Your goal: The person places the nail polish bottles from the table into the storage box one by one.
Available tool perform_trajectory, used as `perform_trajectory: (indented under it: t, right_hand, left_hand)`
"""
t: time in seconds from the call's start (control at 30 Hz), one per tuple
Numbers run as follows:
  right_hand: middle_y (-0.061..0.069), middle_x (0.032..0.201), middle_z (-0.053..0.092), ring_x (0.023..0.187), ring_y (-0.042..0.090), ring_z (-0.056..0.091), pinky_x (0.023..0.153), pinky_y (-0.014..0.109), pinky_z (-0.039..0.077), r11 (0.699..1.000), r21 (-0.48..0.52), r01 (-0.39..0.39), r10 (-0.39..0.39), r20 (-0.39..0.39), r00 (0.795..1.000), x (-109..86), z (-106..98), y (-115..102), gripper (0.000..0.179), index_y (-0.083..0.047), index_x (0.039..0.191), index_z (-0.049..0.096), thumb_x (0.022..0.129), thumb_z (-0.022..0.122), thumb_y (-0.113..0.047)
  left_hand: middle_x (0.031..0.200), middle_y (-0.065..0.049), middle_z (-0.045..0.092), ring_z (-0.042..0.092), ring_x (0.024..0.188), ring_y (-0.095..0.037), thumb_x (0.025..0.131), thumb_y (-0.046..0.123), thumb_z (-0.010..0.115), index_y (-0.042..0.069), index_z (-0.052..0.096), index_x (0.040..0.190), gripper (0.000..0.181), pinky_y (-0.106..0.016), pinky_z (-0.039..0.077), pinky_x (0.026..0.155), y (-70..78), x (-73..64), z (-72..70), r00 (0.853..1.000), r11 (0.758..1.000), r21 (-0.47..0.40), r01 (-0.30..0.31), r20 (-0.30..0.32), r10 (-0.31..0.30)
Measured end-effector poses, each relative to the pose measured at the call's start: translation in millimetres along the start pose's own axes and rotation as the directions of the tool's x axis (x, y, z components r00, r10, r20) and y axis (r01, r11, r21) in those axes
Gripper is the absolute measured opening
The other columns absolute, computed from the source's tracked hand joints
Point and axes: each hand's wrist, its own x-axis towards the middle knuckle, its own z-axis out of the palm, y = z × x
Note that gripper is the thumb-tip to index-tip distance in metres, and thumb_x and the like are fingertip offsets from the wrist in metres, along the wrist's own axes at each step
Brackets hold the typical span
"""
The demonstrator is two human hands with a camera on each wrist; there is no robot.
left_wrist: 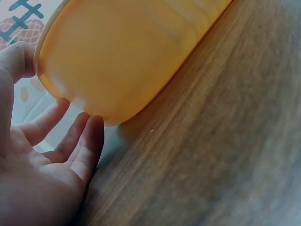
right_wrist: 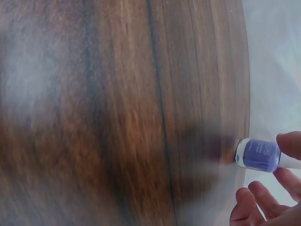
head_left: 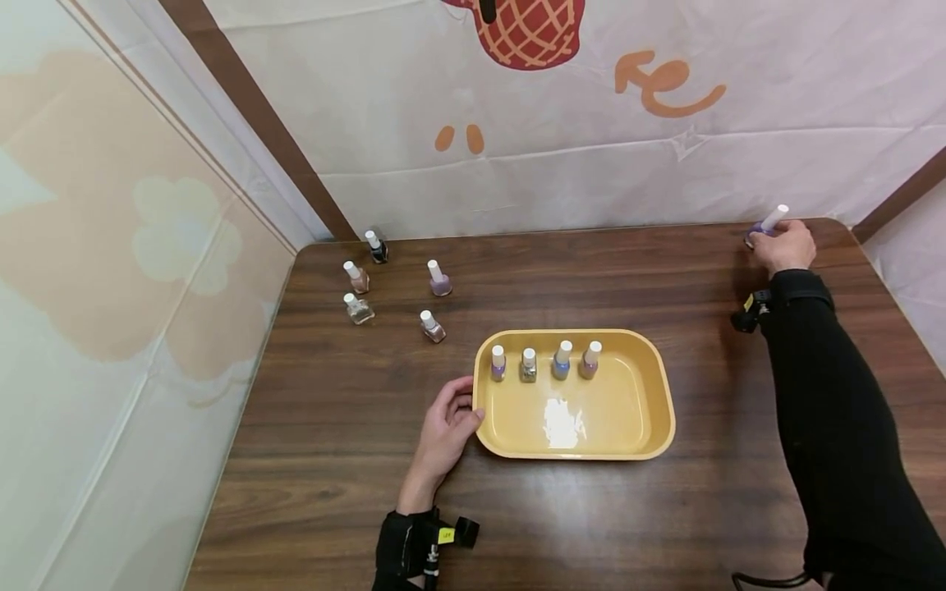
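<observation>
In the head view, a yellow tray (head_left: 613, 410) lies on the table with several white-capped nail polish bottles standing in a row along its far side, among them a blue one (head_left: 561, 367). My left hand (head_left: 446, 427) holds the tray's left end, thumb at the rim and fingertips against the outer wall, as the left wrist view also shows on the tray (left_wrist: 122, 56). At the table's far right corner, my right hand (head_left: 789, 246) pinches a purple nail polish bottle (right_wrist: 261, 155) by its white cap between thumb and finger. Its other fingers are loosely bent.
More nail polish bottles stand at the table's far left: a dark one (head_left: 377, 248), a clear one (head_left: 359, 309), a lilac one (head_left: 439, 282) and brownish ones, including one (head_left: 433, 328) nearer the tray. Printed cloth (head_left: 554, 189) hangs behind the far edge of the wooden table (head_left: 332, 476).
</observation>
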Motion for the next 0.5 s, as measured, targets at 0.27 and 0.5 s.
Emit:
perform_trajectory:
  t: [0.27, 0.5]
  right_hand:
    - [0.028, 0.144, 0.042, 0.133, 0.045, 0.036, 0.114, 0.047, 0.027, 1.000, 0.017, -0.011, 0.011, -0.023, 1.000, 1.1, 2.6, -1.9, 0.059, 0.004, 0.140, 0.044, 0.095, 0.044, -0.034]
    - [0.030, 0.129, 0.047, 0.125, 0.044, 0.040, 0.107, 0.049, 0.033, 1.000, 0.020, 0.018, -0.017, -0.058, 0.998, 3.1, 3.7, -1.2, 0.051, 0.007, 0.126, 0.051, 0.096, 0.046, -0.033]
  left_hand:
    - [0.125, -0.029, 0.049, 0.056, 0.097, -0.016, 0.084, -0.003, 0.059, -0.007, 0.046, 0.132, 0.050, -0.016, 0.049, 0.078, -3.6, -0.9, 0.5, 1.000, 1.000, -0.011, -0.027, 0.001, 0.027]
    - [0.125, -0.030, 0.049, 0.055, 0.096, -0.014, 0.083, -0.004, 0.059, -0.008, 0.046, 0.132, 0.052, -0.016, 0.049, 0.077, -4.1, -0.9, 0.7, 0.999, 0.999, -0.027, -0.038, -0.001, 0.037]
